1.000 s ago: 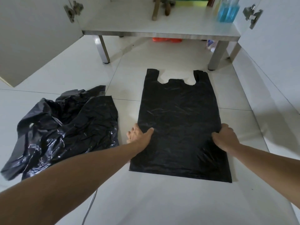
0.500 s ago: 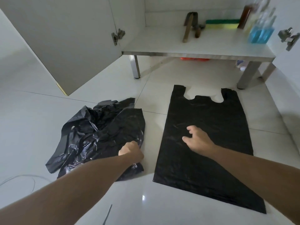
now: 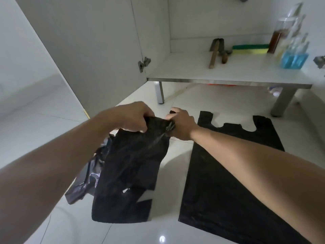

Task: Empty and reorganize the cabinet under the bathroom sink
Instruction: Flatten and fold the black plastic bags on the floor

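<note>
Both hands hold one black plastic bag [image 3: 133,173] up off the floor; it hangs down from them. My left hand [image 3: 130,117] grips its top edge at the left and my right hand [image 3: 181,124] grips the top at the right. Under it on the white tiles lies a crumpled heap of black bags [image 3: 84,184], partly hidden. A flattened black bag [image 3: 228,182] lies spread on the floor to the right, handles toward the cabinet. The cabinet floor [image 3: 228,71] stands open ahead.
The open left cabinet door [image 3: 88,50] stands at the left with its hinge [image 3: 143,64]. On the cabinet floor are a trowel [image 3: 215,51], a green and yellow sponge [image 3: 250,49], a brown bottle [image 3: 277,39] and blue-liquid bottles [image 3: 293,59]. Metal legs [image 3: 161,93] hold the cabinet up.
My left hand pulled one bag out of the crumpled heap and lifted it. My right hand left the flat bag and took hold of the lifted one. The view tilted up.
</note>
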{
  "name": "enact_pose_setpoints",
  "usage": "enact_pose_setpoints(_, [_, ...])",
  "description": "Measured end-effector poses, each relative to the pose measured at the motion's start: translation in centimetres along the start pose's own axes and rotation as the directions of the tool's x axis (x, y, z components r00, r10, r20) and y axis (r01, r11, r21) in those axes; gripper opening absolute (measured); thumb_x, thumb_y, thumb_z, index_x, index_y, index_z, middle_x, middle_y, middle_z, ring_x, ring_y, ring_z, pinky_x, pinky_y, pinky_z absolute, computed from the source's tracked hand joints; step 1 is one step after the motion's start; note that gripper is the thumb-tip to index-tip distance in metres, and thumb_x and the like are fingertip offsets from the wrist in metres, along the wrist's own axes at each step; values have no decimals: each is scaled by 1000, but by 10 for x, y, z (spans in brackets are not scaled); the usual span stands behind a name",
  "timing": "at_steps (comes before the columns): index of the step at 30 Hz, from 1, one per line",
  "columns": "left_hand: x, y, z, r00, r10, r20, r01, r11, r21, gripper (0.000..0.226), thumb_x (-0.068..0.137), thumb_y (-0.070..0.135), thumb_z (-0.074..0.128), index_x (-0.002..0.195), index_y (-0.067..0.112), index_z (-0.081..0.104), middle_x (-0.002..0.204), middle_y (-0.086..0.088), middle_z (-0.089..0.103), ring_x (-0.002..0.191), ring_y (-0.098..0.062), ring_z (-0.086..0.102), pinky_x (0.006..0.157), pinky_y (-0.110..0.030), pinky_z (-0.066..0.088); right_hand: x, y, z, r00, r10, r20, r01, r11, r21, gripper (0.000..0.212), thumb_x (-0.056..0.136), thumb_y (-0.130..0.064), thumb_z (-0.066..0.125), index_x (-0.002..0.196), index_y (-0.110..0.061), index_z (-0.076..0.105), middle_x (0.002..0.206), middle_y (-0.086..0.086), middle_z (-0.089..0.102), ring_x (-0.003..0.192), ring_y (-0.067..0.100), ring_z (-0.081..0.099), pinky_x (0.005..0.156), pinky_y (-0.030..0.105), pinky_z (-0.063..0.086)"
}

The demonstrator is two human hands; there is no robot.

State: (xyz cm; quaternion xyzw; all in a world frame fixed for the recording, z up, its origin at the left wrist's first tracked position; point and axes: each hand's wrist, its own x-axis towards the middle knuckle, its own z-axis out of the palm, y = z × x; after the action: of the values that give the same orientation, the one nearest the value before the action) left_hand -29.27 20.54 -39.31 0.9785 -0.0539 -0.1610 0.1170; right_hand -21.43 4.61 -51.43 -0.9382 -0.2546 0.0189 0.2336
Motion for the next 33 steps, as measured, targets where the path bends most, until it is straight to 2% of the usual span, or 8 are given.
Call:
enact_pose_setpoints(3, [-1, -2, -37, 978, -8, -209, 16, 999, 38, 30, 76, -4, 60, 83, 24, 67, 82, 3, 64, 79, -18, 59, 57, -23, 40, 15, 0, -31, 996, 3, -92, -6, 999, -36, 30, 83, -36, 69, 63, -22, 50, 87, -3, 54, 93, 19, 47, 83, 41, 41])
enact_pose_setpoints(7, [28, -8, -74, 857, 6, -516, 57, 993, 107, 29, 76, -5, 61, 80, 23, 67, 87, -5, 64, 85, -25, 58, 69, -28, 44, 32, 17, -92, 944, 78, -321, -127, 983, -134, 15, 85, -30, 71, 98, -23, 66, 115, 2, 58, 121, 27, 45, 99, 44, 33])
enact_pose_setpoints(16, [105, 67, -120, 605, 63, -794, -5, 997, 76, 27, 84, -2, 57, 93, 20, 71, 104, -10, 64, 83, -28, 59, 68, -33, 50, 0, 94, -231, 756, 239, -609, -456, 860, -229, 35, 91, -11, 65, 126, -10, 59, 121, 17, 63, 111, 38, 60, 84, 37, 49])
enact_pose_setpoints(19, [117, 101, -132, 494, 69, -866, -50, 997, 51, 30, 83, -2, 54, 92, 21, 70, 100, -9, 67, 85, -31, 64, 71, -35, 54, -25, 109, -277, 615, 216, -758, -520, 834, -184, 31, 89, -2, 54, 118, -11, 61, 117, 18, 63, 105, 38, 61, 80, 35, 49])
enact_pose_setpoints(25, [104, 155, -132, 3, 137, -991, -457, 882, 120, 29, 71, 5, 51, 91, 13, 69, 93, -6, 69, 87, -29, 61, 68, -34, 49, -78, 123, -346, 195, -78, -978, -254, 959, -127, 26, 72, -6, 43, 87, -9, 64, 88, 12, 66, 81, 33, 59, 66, 36, 42])
enact_pose_setpoints(27, [101, 157, -112, -84, 136, -987, -572, 804, 159, 26, 68, 2, 55, 89, 9, 68, 90, -5, 67, 85, -27, 60, 67, -32, 47, -99, 128, -339, 88, -164, -982, -183, 967, -178, 32, 67, -2, 39, 85, -6, 65, 86, 13, 67, 81, 33, 60, 69, 33, 43])
enact_pose_setpoints(29, [103, 151, -73, -61, 194, -979, -637, 748, 187, 23, 70, -1, 58, 90, 6, 68, 90, -6, 66, 85, -27, 60, 70, -35, 50, -122, 137, -313, 80, -206, -975, -172, 961, -217, 33, 64, 5, 40, 85, -3, 65, 87, 13, 68, 82, 35, 61, 72, 32, 42])
enact_pose_setpoints(33, [113, 121, 31, 158, 366, -917, -643, 743, 186, 24, 72, -10, 67, 92, 4, 70, 93, -8, 68, 86, -27, 62, 69, -41, 55, -164, 171, -237, 292, -196, -936, -151, 957, -248, 35, 58, 9, 44, 84, -2, 64, 86, 12, 68, 80, 36, 59, 73, 39, 47])
